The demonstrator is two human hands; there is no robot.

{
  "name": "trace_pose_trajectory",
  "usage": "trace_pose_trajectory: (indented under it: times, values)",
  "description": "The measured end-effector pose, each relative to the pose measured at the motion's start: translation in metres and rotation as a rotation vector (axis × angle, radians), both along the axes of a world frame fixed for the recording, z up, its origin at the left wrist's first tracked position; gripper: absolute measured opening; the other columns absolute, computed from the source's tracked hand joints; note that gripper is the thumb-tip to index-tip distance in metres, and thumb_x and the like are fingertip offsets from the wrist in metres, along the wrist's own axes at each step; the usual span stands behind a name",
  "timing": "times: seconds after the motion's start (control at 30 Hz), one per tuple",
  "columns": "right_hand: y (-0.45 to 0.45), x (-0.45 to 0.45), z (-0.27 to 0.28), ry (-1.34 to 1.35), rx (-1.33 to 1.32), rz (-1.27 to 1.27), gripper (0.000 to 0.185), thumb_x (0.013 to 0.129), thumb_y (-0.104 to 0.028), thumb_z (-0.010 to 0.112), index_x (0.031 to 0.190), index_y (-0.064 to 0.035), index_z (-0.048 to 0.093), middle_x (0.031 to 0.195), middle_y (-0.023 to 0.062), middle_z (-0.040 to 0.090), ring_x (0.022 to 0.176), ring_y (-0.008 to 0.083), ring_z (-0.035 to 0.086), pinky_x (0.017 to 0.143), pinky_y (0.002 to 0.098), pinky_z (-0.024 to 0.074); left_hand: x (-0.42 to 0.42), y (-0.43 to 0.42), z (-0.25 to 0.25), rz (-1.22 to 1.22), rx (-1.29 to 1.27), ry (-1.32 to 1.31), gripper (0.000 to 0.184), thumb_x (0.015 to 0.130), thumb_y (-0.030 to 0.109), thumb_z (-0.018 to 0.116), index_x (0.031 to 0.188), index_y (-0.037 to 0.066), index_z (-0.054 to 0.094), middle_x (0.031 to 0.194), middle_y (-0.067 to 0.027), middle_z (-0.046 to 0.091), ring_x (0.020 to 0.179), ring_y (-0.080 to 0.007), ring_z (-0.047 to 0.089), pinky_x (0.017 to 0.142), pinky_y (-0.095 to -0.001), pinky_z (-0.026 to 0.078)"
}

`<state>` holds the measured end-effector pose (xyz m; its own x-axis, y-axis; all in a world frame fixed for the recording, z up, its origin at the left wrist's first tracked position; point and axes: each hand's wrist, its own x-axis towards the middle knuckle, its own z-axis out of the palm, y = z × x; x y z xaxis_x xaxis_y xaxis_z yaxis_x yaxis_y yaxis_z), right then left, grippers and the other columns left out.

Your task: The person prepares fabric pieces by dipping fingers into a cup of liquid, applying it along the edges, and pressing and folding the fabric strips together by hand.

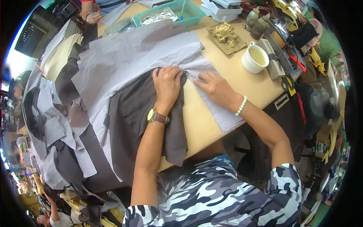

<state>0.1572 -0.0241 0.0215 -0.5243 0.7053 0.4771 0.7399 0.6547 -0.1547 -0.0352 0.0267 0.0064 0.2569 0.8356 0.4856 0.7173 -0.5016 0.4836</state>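
Observation:
Dark grey-brown cloth point(132, 102) lies bunched over the table, its lower end hanging past the near edge. My left hand point(167, 85), with a wristwatch above it, is closed with bent fingers on the top edge of this cloth. Under and beyond it spreads a large light grey cloth point(124, 56), which runs on to the right beneath my other hand. My right hand point(217, 89), with a pale bead bracelet, has its fingers pinched together on the light grey cloth near the dark cloth's corner. The fingertips are partly hidden.
A white cup point(255, 62) stands at the right, near scissors point(289, 84) and a crumpled yellowish lump on brown card point(227, 38). Behind are a teal basket point(194, 20) and a co-worker's hand point(93, 17). Cloth pieces point(56, 128) pile up at the left.

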Motion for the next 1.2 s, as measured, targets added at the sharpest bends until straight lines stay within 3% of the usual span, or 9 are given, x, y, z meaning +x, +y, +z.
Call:
trace_pose_trajectory:
  times: [0.1,0.2,0.4,0.6,0.8,1.1,1.2]
  values:
    - [-0.006,0.011,0.008,0.078,-0.148,0.078,0.027,0.076,0.000,0.052,0.099,-0.0059,0.064,0.091,0.0109,0.056,0.083,0.0284,0.058,0.072,0.0376,0.0492,0.002,0.001,0.000,0.004,-0.018,0.001,0.013,0.084,0.016,0.063,0.091,0.008,0.071,0.102,-0.0051,0.069,0.103,-0.0218,0.059,0.101,-0.0459,0.029]
    - [0.007,0.007,0.003,0.152,-0.216,-0.005,0.028,0.078,-0.001,0.051,0.103,-0.0060,0.062,0.090,0.0099,0.056,0.083,0.0280,0.058,0.071,0.0375,0.0492,0.002,0.001,-0.001,0.008,-0.012,-0.006,0.013,0.084,0.016,0.063,0.090,0.008,0.071,0.102,-0.0051,0.068,0.103,-0.0219,0.059,0.102,-0.0457,0.029]
    - [0.009,-0.010,0.004,0.041,-0.069,-0.081,0.028,0.080,-0.002,0.049,0.103,-0.0066,0.062,0.089,0.0119,0.057,0.083,0.0290,0.058,0.073,0.0371,0.0485,0.001,0.001,-0.001,0.002,0.000,0.000,0.014,0.084,0.017,0.063,0.090,0.008,0.071,0.102,-0.0049,0.069,0.103,-0.0216,0.059,0.102,-0.0454,0.029]
    - [0.019,0.012,0.000,0.357,-0.438,0.011,0.028,0.079,-0.002,0.049,0.101,-0.0079,0.066,0.093,0.0131,0.058,0.088,0.0280,0.058,0.076,0.0373,0.0485,0.001,0.002,-0.002,0.005,0.013,-0.002,0.013,0.084,0.018,0.064,0.089,0.008,0.071,0.101,-0.0047,0.069,0.102,-0.0214,0.059,0.101,-0.0452,0.030]
    - [0.001,0.001,-0.002,0.123,-0.144,-0.040,0.025,0.077,0.000,0.050,0.094,-0.0061,0.067,0.094,0.0118,0.056,0.087,0.0267,0.058,0.076,0.0367,0.0488,0.000,0.001,-0.001,0.001,0.027,0.006,0.012,0.084,0.017,0.064,0.090,0.009,0.071,0.101,-0.0038,0.069,0.101,-0.0215,0.060,0.101,-0.0453,0.030]
    - [-0.017,0.009,0.010,0.204,-0.280,-0.044,0.028,0.076,-0.002,0.052,0.101,-0.0054,0.066,0.092,0.0124,0.054,0.082,0.0300,0.058,0.072,0.0399,0.0489,0.002,0.002,-0.001,0.005,0.014,0.017,0.013,0.084,0.017,0.063,0.090,0.009,0.071,0.102,-0.0041,0.069,0.103,-0.0216,0.059,0.102,-0.0454,0.029]
    - [-0.005,-0.007,0.002,0.129,-0.144,-0.116,0.029,0.076,-0.002,0.052,0.102,-0.0045,0.065,0.090,0.0126,0.053,0.082,0.0297,0.058,0.071,0.0406,0.0486,0.001,0.001,-0.002,-0.002,0.009,0.006,0.013,0.084,0.017,0.063,0.090,0.008,0.071,0.102,-0.0042,0.068,0.104,-0.0214,0.059,0.102,-0.0453,0.029]
